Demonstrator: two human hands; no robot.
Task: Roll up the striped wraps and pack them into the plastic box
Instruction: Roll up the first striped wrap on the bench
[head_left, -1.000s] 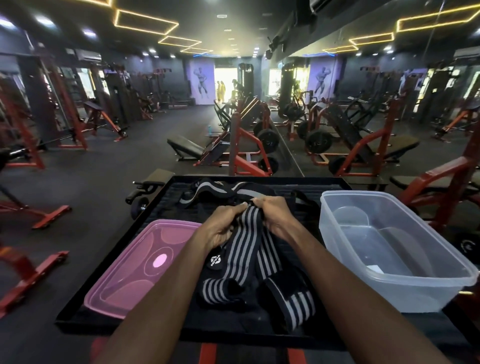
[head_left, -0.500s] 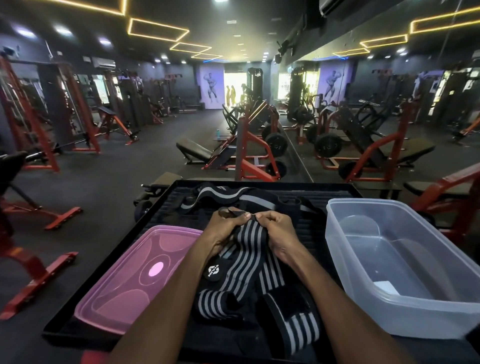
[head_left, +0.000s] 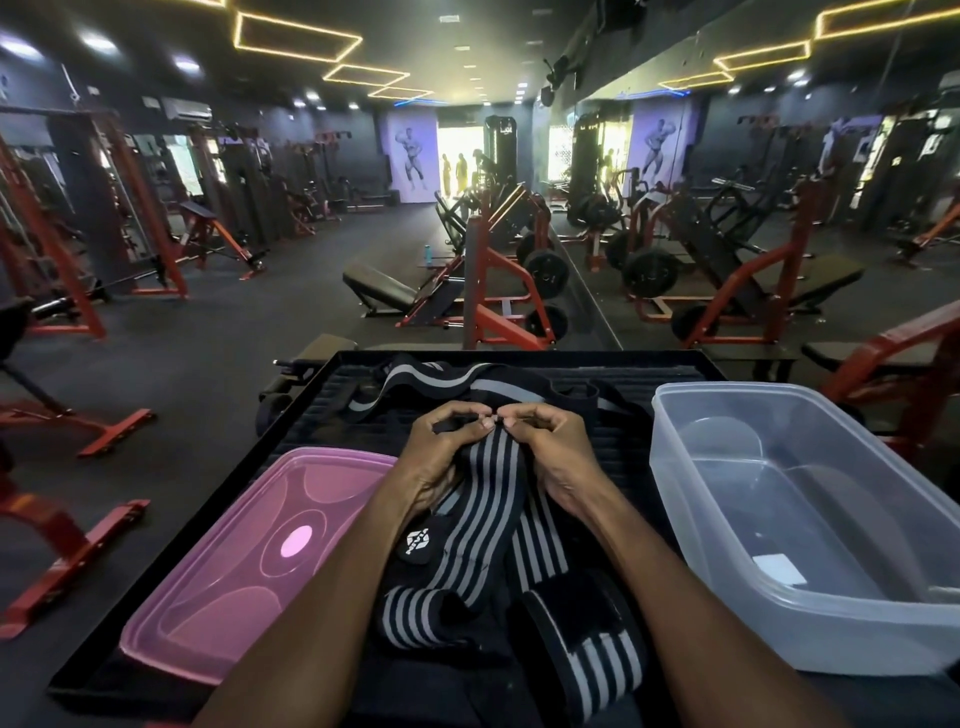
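While the wide gym hall of red-framed weight machines (head_left: 498, 291) stretches off beyond it, the black ribbed rectangular desk (head_left: 322, 415) carries everything the task needs. Taking that desk as the landmark, the clear, deep plastic box (head_left: 800, 525) stands on its right side, open at the top, with only a small white label showing through its bottom. On the desk's left side lies the flat pink translucent plastic lid (head_left: 249, 561), its moulded face up, well apart from the box.

Down the middle of the desk, between lid and box, sprawl the black elastic wraps with grey stripes. One long striped wrap (head_left: 483, 519) runs from the desk's middle down toward its near edge, where its loose end folds over itself; a small black tab with a white logo (head_left: 417, 541) sits on it just beside the left wrist. A second striped wrap (head_left: 582, 649) lies partly coiled at the near edge, right of the first. More banding (head_left: 447, 379) lies tangled along the far edge.

Both hands meet over the desk's middle at the upper end of the long wrap. The left hand (head_left: 441, 452) has its grip clamped on that end, fingers curled and thumb pinching the fabric. The right hand (head_left: 550, 447) pinches the same end likewise, its fingertips (head_left: 506, 422) almost touching the left's.
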